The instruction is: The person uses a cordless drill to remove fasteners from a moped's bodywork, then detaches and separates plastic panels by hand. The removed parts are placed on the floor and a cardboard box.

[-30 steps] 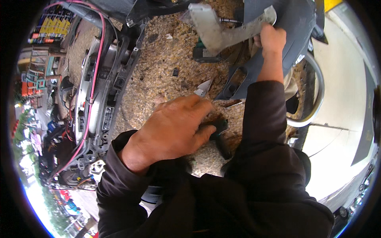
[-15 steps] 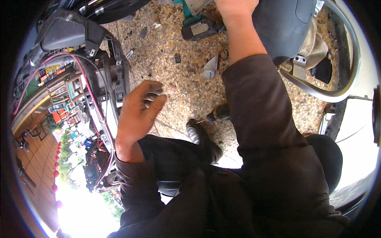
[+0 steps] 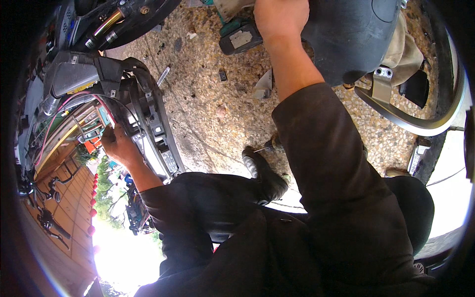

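Observation:
My left hand [image 3: 120,147] is at the left, at the stripped black vehicle frame [image 3: 157,119]. Its darkened fingers are curled around a pinkish-red cable [image 3: 63,105] that loops along that frame. At the top edge, my right hand [image 3: 283,22] is only partly in view, its fingers cut off, so its grip does not show. Just left of that hand lies a cordless power tool's black battery [image 3: 241,37], with a teal body part above it. To its right stands a large dark grey plastic shell [image 3: 349,42].
A curved silver metal tube [image 3: 413,123] with a bracket is at the right, beside beige cloth [image 3: 406,47]. On the pebbled floor lie a pale angular shard [image 3: 264,85], a small black square piece [image 3: 222,75] and a screwdriver [image 3: 269,144] by my shoe [image 3: 257,166].
My left hand has moved left, from over the floor to the cable on the frame, and its fingers have curled. My right hand has shifted slightly left and down in view.

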Tool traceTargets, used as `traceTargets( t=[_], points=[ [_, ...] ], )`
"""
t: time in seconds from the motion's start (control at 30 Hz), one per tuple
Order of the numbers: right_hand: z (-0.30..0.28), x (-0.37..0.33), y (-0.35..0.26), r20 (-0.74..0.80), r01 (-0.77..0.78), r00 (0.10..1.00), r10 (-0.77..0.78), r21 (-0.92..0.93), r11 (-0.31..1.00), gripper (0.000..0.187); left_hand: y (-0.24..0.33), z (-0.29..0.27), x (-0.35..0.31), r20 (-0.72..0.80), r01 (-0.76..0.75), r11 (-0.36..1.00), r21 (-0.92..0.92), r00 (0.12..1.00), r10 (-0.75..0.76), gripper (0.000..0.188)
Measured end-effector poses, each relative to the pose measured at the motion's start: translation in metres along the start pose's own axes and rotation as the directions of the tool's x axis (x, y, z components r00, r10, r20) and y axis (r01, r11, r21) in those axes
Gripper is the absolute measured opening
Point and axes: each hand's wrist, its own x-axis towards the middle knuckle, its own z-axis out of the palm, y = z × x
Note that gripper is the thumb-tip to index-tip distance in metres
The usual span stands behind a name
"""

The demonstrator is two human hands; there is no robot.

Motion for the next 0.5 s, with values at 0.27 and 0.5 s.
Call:
traceTargets(
  t=[0.27,0.5],
  points=[
    [0.008,-0.019,0.050,0.082,-0.240,0.970,0.230,0.159,0.957,0.038,-0.028,0.007,0.035,-0.118,-0.079,0.966,0.247,0.987,0.111,0.051],
    [0.009,-0.042,0.069,0.279,-0.410,0.868,0.412,-0.069,0.910,0.039,-0.044,0.017,0.055,-0.003,-0.110,0.920,0.376,0.993,0.120,0.058]
  ],
)
